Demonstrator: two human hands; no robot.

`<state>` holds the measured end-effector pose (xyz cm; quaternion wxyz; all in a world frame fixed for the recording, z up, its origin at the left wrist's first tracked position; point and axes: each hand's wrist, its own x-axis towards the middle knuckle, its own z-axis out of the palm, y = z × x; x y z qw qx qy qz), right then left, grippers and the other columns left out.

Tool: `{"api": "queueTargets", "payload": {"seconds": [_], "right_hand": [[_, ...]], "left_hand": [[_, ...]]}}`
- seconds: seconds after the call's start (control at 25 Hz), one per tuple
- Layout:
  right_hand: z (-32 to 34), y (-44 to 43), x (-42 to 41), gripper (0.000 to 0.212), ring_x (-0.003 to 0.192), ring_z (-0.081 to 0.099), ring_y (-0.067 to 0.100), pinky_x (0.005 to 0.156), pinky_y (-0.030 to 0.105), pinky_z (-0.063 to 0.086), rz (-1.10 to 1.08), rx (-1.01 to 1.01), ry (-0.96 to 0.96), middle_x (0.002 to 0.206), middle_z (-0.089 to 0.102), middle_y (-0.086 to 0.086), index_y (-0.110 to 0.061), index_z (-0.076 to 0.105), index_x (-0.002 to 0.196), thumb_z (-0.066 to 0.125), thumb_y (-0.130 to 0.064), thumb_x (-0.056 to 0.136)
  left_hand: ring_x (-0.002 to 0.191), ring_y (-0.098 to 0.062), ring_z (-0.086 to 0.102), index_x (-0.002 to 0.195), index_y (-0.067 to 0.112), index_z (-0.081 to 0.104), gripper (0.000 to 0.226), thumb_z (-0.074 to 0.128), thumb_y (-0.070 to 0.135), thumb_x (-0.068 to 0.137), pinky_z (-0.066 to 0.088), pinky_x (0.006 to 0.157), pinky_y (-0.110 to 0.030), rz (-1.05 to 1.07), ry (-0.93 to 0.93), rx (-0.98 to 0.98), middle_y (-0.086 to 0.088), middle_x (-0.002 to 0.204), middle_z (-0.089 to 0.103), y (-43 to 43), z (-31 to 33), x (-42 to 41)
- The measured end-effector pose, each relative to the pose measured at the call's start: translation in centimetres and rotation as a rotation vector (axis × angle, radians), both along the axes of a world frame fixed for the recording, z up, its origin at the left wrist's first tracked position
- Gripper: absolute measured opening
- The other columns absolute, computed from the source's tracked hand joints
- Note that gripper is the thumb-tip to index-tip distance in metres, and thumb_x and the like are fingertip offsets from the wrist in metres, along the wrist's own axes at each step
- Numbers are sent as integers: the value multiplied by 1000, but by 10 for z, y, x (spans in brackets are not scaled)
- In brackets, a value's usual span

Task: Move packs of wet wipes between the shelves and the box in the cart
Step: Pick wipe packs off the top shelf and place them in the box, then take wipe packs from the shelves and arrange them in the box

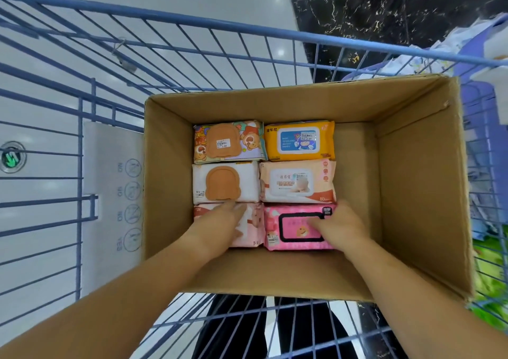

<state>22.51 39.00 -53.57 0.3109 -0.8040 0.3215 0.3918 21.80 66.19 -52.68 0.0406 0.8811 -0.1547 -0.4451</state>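
An open cardboard box [412, 182] stands in the blue wire cart [170, 23]. Several wet wipe packs lie flat inside in two columns. At the far end are a cartoon bear pack [247, 133] and an orange pack [275, 149]. In the middle are a white pack [199, 185] and a peach pack [327, 177]. Nearest me are a pale pink pack [254, 221] and a bright pink pack [291, 229]. My left hand [220, 224] rests flat on the pale pink pack. My right hand [341, 226] lies on the bright pink pack, fingers curled over its right side.
The right third of the box floor is bare cardboard. A white plastic child-seat flap [110, 193] with printed symbols stands left of the box. Shelf goods in blue and white [472, 48] and green packaging [492, 273] show past the cart's right side. Dark marble floor lies beyond.
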Motion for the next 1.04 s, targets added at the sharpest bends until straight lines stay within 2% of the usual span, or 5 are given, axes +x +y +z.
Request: {"api": "queueTargets", "payload": {"seconds": [0.24,0.44,0.64,0.76,1.04], "right_hand": [[-7,10,-3,48,87,62,17,54,22,41,-4,30,-50,103,65,-2,-16,50,117,81,-25,82],[30,5,-21,33,96,64,16,79,30,50,196,143,24,111,69,-7,-29,55,124,63,-38,93],[133,11,-21,35,111,56,20,96,33,43,-56,262,-72,124,59,-2,-19,53,132,47,-39,104],[189,12,-30,15,90,58,14,80,29,45,-325,335,-189,99,65,0,-20,58,106,44,-25,106],[309,-17,-83,36,122,48,16,101,29,34,-661,218,-507,143,51,2,-23,50,138,43,-37,106]], "left_hand": [[139,-29,37,156,15,33,57,51,20,102,39,112,-39,310,-39,-59,-11,152,32,-5,0,-14],[141,-27,41,154,15,38,53,47,35,105,35,115,-39,793,50,-172,-10,155,41,-22,47,-20],[136,-25,46,153,17,39,60,44,49,103,34,109,-33,1071,151,-297,-9,151,48,-45,132,-15],[122,-19,47,149,16,45,57,47,48,101,33,103,-32,1080,194,-410,-2,146,51,-60,176,-11],[126,-15,47,147,21,48,53,48,48,102,38,102,-34,742,218,-684,2,150,49,-129,278,16]]}}
